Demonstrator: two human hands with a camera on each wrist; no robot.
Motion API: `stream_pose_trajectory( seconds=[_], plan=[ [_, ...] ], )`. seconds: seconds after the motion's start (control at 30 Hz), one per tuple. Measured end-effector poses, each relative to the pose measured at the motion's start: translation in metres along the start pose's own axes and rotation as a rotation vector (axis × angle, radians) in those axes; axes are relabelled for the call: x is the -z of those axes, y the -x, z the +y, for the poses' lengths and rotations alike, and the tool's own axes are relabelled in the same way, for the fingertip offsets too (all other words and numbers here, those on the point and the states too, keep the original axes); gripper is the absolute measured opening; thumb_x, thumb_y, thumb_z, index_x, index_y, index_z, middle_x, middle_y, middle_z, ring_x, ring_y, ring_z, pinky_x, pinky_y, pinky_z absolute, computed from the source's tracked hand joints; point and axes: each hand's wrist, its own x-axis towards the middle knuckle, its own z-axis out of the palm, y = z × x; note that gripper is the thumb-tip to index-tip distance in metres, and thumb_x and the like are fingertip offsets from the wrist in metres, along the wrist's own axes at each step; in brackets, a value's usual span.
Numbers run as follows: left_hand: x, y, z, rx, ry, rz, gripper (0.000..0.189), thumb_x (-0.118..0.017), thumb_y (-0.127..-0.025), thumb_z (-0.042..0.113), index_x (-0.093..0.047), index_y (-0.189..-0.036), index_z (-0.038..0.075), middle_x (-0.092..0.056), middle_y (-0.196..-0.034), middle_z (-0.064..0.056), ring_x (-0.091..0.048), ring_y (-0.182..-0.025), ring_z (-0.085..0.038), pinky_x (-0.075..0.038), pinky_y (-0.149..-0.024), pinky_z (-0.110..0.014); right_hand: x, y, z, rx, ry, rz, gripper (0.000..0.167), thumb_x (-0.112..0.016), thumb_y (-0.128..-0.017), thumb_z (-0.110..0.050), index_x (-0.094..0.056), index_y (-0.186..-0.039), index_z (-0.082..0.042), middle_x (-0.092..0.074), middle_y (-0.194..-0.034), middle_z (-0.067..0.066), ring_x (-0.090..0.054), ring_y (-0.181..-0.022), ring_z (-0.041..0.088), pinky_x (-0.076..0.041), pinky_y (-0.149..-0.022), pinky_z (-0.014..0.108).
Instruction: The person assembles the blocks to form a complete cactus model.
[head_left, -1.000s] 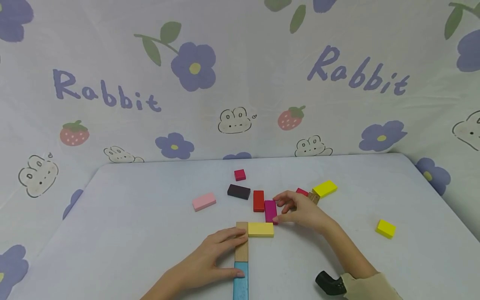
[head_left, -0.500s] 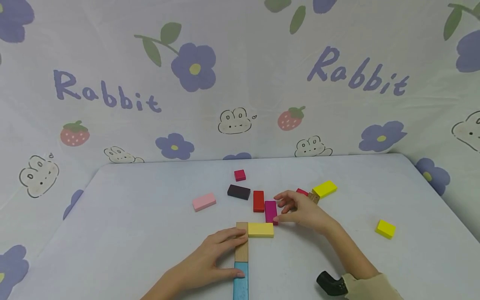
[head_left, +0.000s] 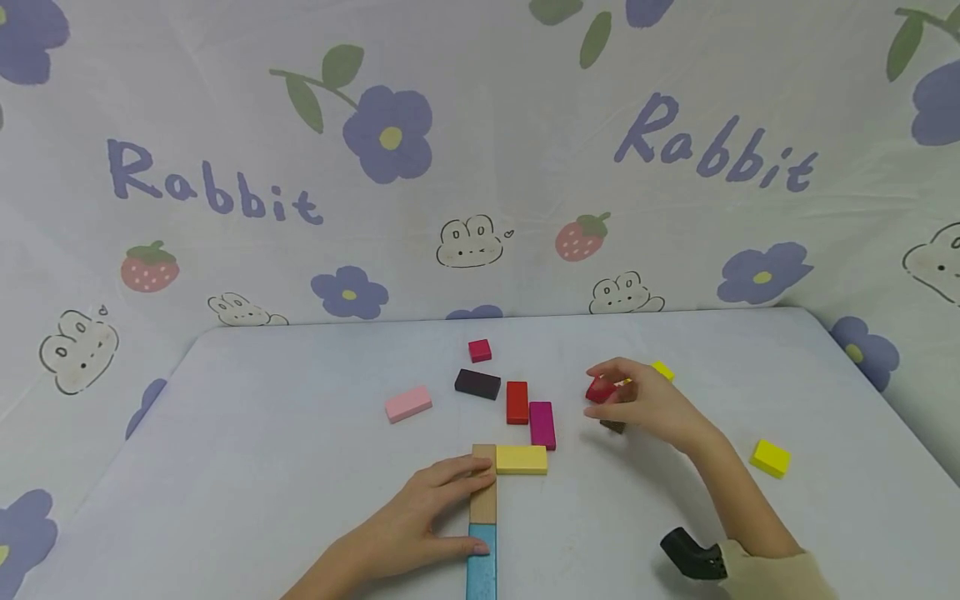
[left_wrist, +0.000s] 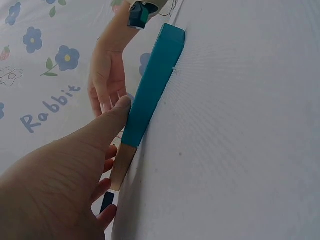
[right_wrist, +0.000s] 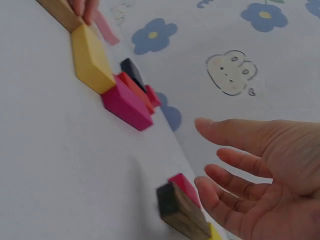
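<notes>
My left hand (head_left: 420, 521) rests along a column of blocks, fingertips on the tan wooden block (head_left: 484, 504) and thumb on the blue block (head_left: 482, 577) in front of it. A pale yellow block (head_left: 522, 460) lies crosswise against the far end of the tan one. Behind it sit a magenta block (head_left: 542, 425) and a red block (head_left: 517, 402). My right hand (head_left: 656, 408) hovers with relaxed fingers and nothing in its grasp. Beneath and beyond it are a dark brown wood-grain block (right_wrist: 182, 210) and a crimson block (head_left: 598, 390), partly hidden in the head view.
Towards the back lie a black block (head_left: 477, 384), a small crimson block (head_left: 480, 350) and a pink block (head_left: 408, 404). One yellow block (head_left: 663, 372) shows behind the right hand, another yellow block (head_left: 771, 458) farther right. A patterned cloth (head_left: 480, 167) hangs behind the white table (head_left: 262, 417).
My right hand has left the magenta block and moved right and slightly back, over the brown and crimson blocks. My left hand stays put on the tan and blue blocks.
</notes>
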Motion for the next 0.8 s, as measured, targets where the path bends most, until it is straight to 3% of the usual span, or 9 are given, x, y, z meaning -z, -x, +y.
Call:
stream_pose_trajectory(
  seconds=[0.2, 0.37, 0.8],
  plan=[
    [0.0, 0.0, 0.0, 0.005, 0.005, -0.002, 0.072, -0.073, -0.096, 0.054, -0.05, -0.159, 0.026, -0.039, -0.167, 0.006, -0.036, -0.153, -0.026, -0.037, -0.122, -0.059, 0.019, 0.006, 0.008, -0.013, 0.062, 0.035, 0.056, -0.082, -0.092, -0.021, -0.058, -0.137, 0.003, -0.067, -0.121, 0.022, -0.066, -0.106, 0.033, -0.06, -0.083, 0.038],
    [0.0, 0.001, 0.0, 0.009, 0.007, -0.002, 0.072, -0.073, -0.096, 0.055, -0.051, -0.158, 0.026, -0.039, -0.167, 0.007, -0.037, -0.153, -0.025, -0.037, -0.122, -0.059, 0.028, 0.007, 0.02, -0.03, 0.097, 0.026, 0.056, -0.084, -0.09, -0.022, -0.059, -0.132, 0.005, -0.068, -0.112, 0.019, -0.067, -0.099, 0.029, -0.058, -0.077, 0.034],
    [-0.001, 0.001, -0.001, 0.021, 0.01, -0.01, 0.072, -0.073, -0.096, 0.055, -0.051, -0.158, 0.028, -0.039, -0.167, 0.007, -0.036, -0.154, -0.025, -0.037, -0.122, -0.06, 0.025, 0.006, 0.033, -0.081, 0.106, -0.023, 0.064, -0.09, -0.084, -0.024, -0.057, -0.129, 0.007, -0.064, -0.095, 0.009, -0.059, -0.077, 0.02, -0.054, -0.065, 0.03]
  ],
)
